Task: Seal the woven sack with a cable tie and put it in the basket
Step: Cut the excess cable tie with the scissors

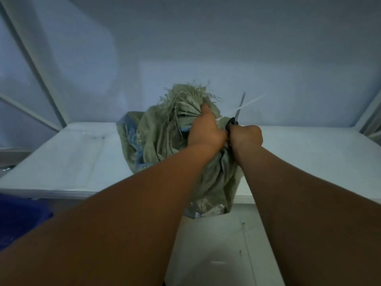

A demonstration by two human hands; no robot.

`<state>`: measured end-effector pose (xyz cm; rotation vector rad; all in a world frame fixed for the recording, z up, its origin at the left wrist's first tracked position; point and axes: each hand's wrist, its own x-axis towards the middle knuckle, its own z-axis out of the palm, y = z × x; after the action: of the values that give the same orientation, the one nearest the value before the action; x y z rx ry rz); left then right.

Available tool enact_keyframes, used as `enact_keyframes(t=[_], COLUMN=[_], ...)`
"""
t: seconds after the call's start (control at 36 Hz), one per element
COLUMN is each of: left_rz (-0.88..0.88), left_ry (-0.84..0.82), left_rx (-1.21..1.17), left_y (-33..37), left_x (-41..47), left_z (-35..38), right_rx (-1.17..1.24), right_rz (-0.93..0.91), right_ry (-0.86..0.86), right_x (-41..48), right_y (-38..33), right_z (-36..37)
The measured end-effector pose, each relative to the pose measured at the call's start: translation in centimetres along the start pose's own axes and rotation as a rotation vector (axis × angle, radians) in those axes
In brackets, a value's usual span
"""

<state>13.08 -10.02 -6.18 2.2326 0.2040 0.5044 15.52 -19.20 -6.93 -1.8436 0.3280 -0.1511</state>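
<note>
A grey-green woven sack (162, 141) with a frayed, bunched mouth stands on the white table (72, 157), its lower part hanging over the front edge. My left hand (206, 131) grips the gathered neck just below the frayed top. A white cable tie (250, 103) sticks out to the right from the neck. My right hand (246, 137) holds black-handled scissors (239, 112), whose blades point up and cross the tie's tail. A dark blue basket (18, 219) shows at the lower left, partly hidden by my left forearm.
A pale wall rises behind the table. White frame bars slant at the far left (31, 58) and at the right edge (369, 112). Below the table's front edge lies a light floor or panel (222, 254).
</note>
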Motion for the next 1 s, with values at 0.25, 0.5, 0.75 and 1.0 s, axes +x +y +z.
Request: enact_keyframes(t=[0.25, 0.5, 0.75, 1.0], left_rz=[-0.033, -0.093, -0.1, -0.134], left_ry=[0.135, 0.181, 0.181, 0.137], left_rx=[-0.02, -0.03, 0.039, 0.086], left_y=[-1.1, -2.2, -3.3, -3.5], left_x=[-0.2, -1.2, -1.3, -1.7], left_z=[-7.6, -13.5, -16.9, -17.2], right_rx=[0.009, 0.069, 0.053, -0.024], right_rz=[-0.036, -0.081, -0.06, -0.114], right_ry=[-0.25, -0.405, -0.637, -0.756], right_x=[-3.7, -8.1, -11.5, -11.8], right_y=[-4.1, -7.4, -6.4, -5.6], right_z=[2.6, 2.8, 2.3, 1.8])
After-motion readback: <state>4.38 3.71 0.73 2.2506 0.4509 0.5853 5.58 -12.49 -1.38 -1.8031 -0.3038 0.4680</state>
